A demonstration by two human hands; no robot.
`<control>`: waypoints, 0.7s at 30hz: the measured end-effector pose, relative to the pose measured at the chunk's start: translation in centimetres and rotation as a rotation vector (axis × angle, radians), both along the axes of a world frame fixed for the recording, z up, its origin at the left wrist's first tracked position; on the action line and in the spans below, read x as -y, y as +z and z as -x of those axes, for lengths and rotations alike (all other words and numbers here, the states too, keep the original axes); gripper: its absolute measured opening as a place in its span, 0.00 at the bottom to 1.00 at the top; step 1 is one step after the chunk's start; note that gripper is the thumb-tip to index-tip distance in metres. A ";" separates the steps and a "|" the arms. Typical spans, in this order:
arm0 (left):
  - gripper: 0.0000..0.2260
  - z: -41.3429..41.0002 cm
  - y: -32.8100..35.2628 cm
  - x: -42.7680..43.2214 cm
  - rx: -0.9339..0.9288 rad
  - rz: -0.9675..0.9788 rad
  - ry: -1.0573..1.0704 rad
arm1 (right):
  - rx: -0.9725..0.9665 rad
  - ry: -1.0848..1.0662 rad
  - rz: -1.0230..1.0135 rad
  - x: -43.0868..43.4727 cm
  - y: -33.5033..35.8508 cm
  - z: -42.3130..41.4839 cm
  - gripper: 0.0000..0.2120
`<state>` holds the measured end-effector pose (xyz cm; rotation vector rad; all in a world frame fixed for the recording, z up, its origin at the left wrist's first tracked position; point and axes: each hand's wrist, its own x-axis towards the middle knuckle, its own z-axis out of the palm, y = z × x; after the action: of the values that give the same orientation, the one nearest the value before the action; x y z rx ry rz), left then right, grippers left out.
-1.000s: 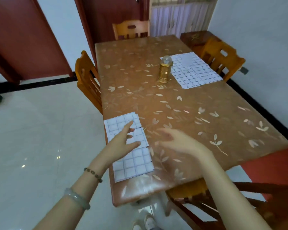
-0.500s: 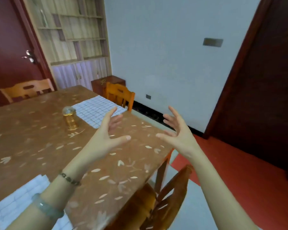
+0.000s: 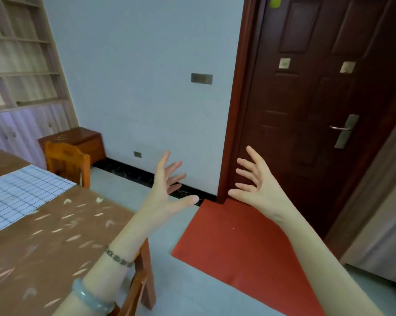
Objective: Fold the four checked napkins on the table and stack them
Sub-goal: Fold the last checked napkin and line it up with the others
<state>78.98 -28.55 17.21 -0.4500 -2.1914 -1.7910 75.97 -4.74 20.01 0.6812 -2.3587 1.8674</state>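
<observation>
One checked napkin (image 3: 21, 197) lies flat and unfolded on the brown leaf-patterned table (image 3: 55, 242) at the left edge of the head view. My left hand (image 3: 167, 192) is raised in the air past the table's right edge, fingers spread and empty. My right hand (image 3: 258, 188) is raised beside it, in front of the dark door, also spread and empty. Both hands are well to the right of the napkin. The other napkins are out of view.
A wooden chair (image 3: 67, 163) stands behind the napkin's far corner, and another chair back (image 3: 140, 281) sits at the table's near right edge. A low wooden cabinet (image 3: 78, 142) is by the wall. A red mat (image 3: 238, 247) lies before the dark door (image 3: 318, 110).
The view has swung right, away from the folded napkin at the table's near edge. Both hands lifted off the table and now hang spread in the air beside it.
</observation>
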 end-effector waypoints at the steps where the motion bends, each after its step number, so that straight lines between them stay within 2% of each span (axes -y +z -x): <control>1: 0.48 1.3 0.2 -1.0 -0.008 -0.007 -0.007 | -0.006 -0.005 0.002 -1.0 0.0 1.1 0.50; 10: 0.47 14.5 -1.8 -3.7 0.013 -0.024 0.006 | 0.007 -0.016 -0.010 -3.8 -2.9 12.9 0.49; 15: 0.47 23.5 -4.8 -2.4 0.023 -0.086 0.063 | 0.044 0.014 -0.027 -2.2 -5.2 22.6 0.49; 21: 0.48 33.1 -5.1 1.0 0.052 -0.072 0.146 | 0.100 0.077 -0.053 1.1 -5.4 34.2 0.48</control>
<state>45.88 -29.56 12.13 -0.2240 -2.1260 -1.8141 41.76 -5.81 14.61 0.7092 -2.4856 1.9193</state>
